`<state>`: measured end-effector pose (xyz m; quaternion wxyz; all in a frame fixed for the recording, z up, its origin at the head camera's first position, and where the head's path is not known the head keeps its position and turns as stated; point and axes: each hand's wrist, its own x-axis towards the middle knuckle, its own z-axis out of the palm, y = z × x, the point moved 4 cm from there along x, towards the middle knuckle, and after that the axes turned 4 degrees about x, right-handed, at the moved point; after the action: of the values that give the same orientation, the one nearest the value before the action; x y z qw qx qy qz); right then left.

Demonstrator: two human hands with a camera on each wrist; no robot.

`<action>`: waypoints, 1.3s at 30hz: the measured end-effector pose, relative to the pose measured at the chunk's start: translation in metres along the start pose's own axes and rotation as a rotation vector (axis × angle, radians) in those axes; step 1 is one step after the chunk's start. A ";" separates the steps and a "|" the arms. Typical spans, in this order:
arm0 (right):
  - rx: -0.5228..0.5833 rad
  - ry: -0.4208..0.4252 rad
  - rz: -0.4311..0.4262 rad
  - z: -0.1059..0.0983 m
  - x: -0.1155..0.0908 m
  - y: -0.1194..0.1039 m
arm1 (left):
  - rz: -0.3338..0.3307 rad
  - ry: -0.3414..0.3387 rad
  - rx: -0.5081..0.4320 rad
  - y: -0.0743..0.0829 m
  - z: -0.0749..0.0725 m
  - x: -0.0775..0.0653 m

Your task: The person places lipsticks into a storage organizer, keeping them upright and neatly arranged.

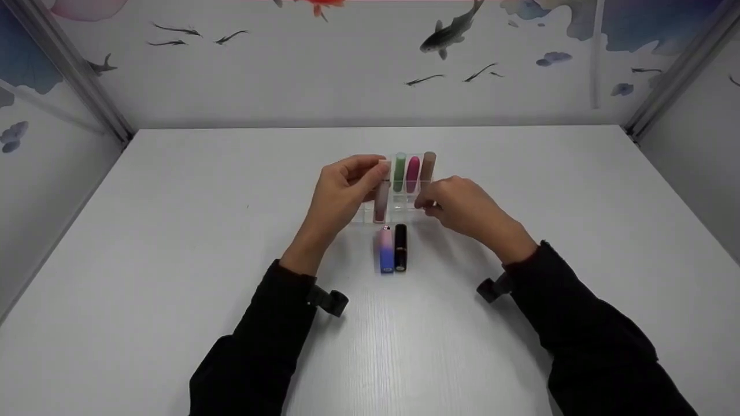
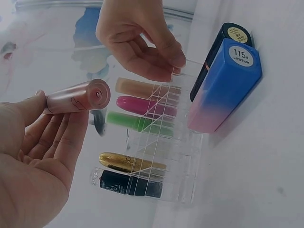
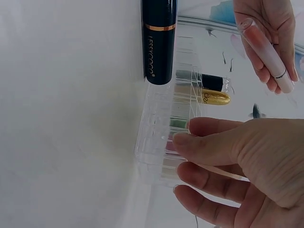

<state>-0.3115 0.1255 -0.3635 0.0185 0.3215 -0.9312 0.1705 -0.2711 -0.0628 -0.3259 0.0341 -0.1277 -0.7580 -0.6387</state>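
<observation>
My left hand (image 1: 347, 188) pinches a lip gloss tube (image 1: 381, 199) with a white cap and a pinkish body. The tube is held above the left part of a clear lipstick organizer (image 2: 187, 166). My right hand (image 1: 462, 205) grips the organizer's right end between thumb and fingers. In its slots stand a green tube (image 1: 399, 172), a magenta one (image 1: 412, 174) and a brown one (image 1: 428, 166). A gold lipstick (image 2: 114, 162) and a black tube with a clear cap (image 2: 114, 183) are at the other end, hidden by my left hand in the head view.
A pink-and-blue lipstick (image 1: 387, 251) and a black lipstick (image 1: 400, 248) with a gold band lie side by side on the white table (image 1: 173, 260), just in front of the organizer. Printed panels (image 1: 347, 75) with fish stand behind the table.
</observation>
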 end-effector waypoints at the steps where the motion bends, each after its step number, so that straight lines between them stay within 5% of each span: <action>1: 0.000 0.004 -0.006 0.000 0.000 0.000 | 0.003 0.000 0.003 -0.001 0.000 0.000; 9: 0.001 0.004 0.023 0.000 0.001 0.001 | 0.024 -0.003 -0.036 -0.026 0.000 0.013; 16: 0.022 -0.023 0.054 0.001 0.001 0.001 | 0.069 0.031 0.002 -0.032 -0.001 0.015; 26: 0.004 -0.015 0.036 0.000 0.000 -0.003 | 0.225 0.151 0.255 -0.023 0.000 0.034; 32: -0.006 0.003 0.014 0.001 0.001 -0.004 | 0.297 0.135 0.420 -0.016 0.007 0.044; 39: -0.027 0.016 0.003 0.000 0.000 -0.005 | 0.320 0.146 0.494 -0.019 0.013 0.050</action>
<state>-0.3085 0.1223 -0.3621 0.0298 0.3187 -0.9337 0.1606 -0.3222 -0.0453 -0.3363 0.2189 -0.1873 -0.8561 -0.4291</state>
